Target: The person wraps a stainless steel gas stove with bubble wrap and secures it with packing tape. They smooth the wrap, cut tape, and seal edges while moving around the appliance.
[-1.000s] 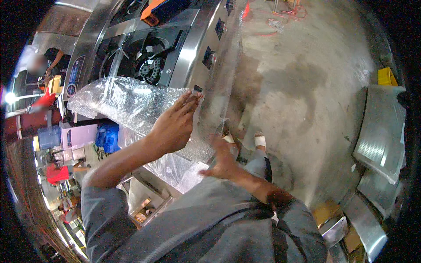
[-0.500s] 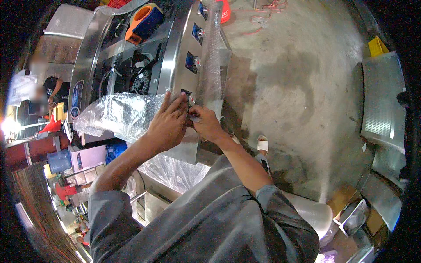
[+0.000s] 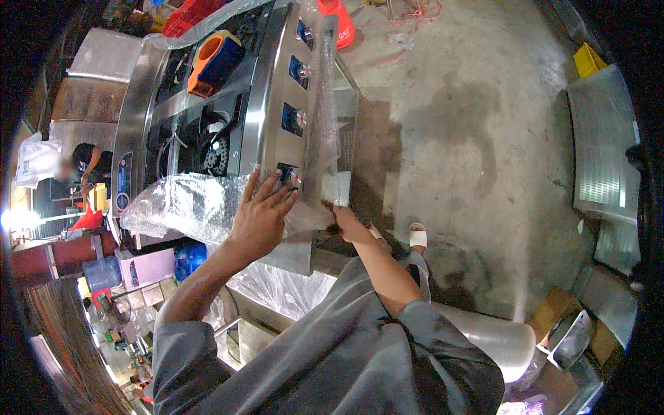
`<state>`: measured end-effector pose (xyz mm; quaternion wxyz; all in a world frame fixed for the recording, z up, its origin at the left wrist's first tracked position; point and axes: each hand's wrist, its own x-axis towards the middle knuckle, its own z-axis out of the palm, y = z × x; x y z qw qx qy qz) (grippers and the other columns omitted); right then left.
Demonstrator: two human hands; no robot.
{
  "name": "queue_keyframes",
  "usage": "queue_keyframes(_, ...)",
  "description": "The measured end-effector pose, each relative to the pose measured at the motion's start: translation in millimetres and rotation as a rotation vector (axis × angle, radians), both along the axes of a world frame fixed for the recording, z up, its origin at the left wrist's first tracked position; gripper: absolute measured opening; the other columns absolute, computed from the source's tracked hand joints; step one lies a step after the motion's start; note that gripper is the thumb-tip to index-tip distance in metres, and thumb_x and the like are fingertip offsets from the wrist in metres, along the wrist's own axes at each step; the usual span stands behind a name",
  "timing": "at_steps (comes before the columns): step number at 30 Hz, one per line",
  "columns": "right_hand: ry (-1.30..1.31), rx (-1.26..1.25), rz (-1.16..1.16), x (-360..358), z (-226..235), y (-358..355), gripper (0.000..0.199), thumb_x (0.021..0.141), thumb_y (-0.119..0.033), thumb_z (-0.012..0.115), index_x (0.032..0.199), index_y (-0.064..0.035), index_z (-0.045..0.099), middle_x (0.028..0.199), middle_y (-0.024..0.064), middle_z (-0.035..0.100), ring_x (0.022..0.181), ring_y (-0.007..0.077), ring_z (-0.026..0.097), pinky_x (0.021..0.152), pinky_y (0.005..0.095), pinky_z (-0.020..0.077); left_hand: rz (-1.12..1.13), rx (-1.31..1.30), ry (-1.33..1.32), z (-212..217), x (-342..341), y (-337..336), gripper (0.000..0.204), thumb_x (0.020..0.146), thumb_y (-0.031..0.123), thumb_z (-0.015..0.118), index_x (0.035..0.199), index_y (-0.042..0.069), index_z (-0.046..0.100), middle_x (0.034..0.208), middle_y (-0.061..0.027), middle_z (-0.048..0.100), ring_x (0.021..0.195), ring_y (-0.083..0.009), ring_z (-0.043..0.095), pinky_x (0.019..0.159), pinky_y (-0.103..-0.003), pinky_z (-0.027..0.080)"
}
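Observation:
A stainless-steel gas stove [image 3: 259,124] stands in front of me, with several knobs along its front panel. Clear bubble wrap [image 3: 197,200] covers its near corner and runs along the front edge. My left hand [image 3: 259,218] lies with fingers spread on the wrap at the panel, beside the nearest knob [image 3: 288,174]. Lower down at the front edge, my right hand [image 3: 349,223] has its fingers curled on the wrap, which stretches between both hands; its fingertips are partly hidden. An orange and blue tape dispenser [image 3: 211,63] rests on the stove top.
Concrete floor [image 3: 470,152] extends to the right, where metal panels [image 3: 602,138] stand. A large roll of wrap [image 3: 487,339] lies at lower right near cardboard boxes [image 3: 553,308]. Another person [image 3: 90,162] is at far left. A red bag [image 3: 337,24] hangs by the stove's far end.
My right hand has moved away from the left, down to the front edge, drawing the wrap with it. The left hand stays on the panel by the near knob. The view has shifted slightly.

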<state>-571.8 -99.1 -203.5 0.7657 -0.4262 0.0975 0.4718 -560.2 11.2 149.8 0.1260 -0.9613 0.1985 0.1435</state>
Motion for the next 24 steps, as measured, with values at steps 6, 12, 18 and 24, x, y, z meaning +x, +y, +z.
queue_keyframes(6, -0.215, -0.284, 0.299, -13.0, 48.8, -32.7, 0.028, 0.101, -0.020, 0.051, 0.092, 0.0027, 0.065, 0.073, 0.0121, 0.064, 0.050, 0.0207, 0.058, 0.045, 0.0375, 0.0444, 0.065, -0.046, 0.032, -3.6, -5.7, 13.2, 0.047, 0.078, 0.011, 0.061, 0.125, 0.009, 0.063, 0.138, -0.0073, 0.057, 0.145, -0.0311, 0.029, 0.121, -0.058, 0.007)
queue_keyframes(12, -0.709, -0.496, -0.009, -33.9, -39.8, -10.4, 0.036, 0.102, -0.029, 0.051, 0.091, 0.0023, 0.064, 0.077, 0.0093, 0.065, 0.067, 0.0190, 0.063, 0.054, 0.0360, 0.0457, 0.037, -0.049, 0.012, 6.6, 11.7, -8.2, 0.043, 0.078, 0.010, 0.061, 0.120, 0.008, 0.067, 0.137, -0.0042, 0.059, 0.144, -0.0297, 0.031, 0.122, -0.057, 0.007)
queue_keyframes(18, 0.110, 0.114, -0.266, -18.7, -29.9, -14.2, 0.051, 0.097, -0.031, 0.057, 0.139, -0.0025, 0.047, 0.124, 0.0110, 0.060, 0.111, 0.0226, 0.053, 0.095, 0.0363, 0.0430, 0.092, -0.107, -0.014, 3.7, 2.1, -4.8, 0.041, 0.076, 0.009, 0.061, 0.117, 0.006, 0.068, 0.131, -0.0052, 0.062, 0.142, -0.0275, 0.035, 0.122, -0.055, 0.009)
queue_keyframes(24, 0.161, 0.105, -0.034, 5.4, 93.5, -22.6, 0.026, 0.096, -0.010, 0.049, 0.119, -0.0035, 0.059, 0.117, 0.0049, 0.062, 0.106, 0.0161, 0.057, 0.096, 0.0300, 0.0414, 0.129, -0.131, -0.031, -1.5, -4.8, 2.0, 0.041, 0.076, 0.009, 0.061, 0.116, 0.003, 0.068, 0.128, -0.0060, 0.064, 0.141, -0.0272, 0.037, 0.122, -0.054, 0.010)
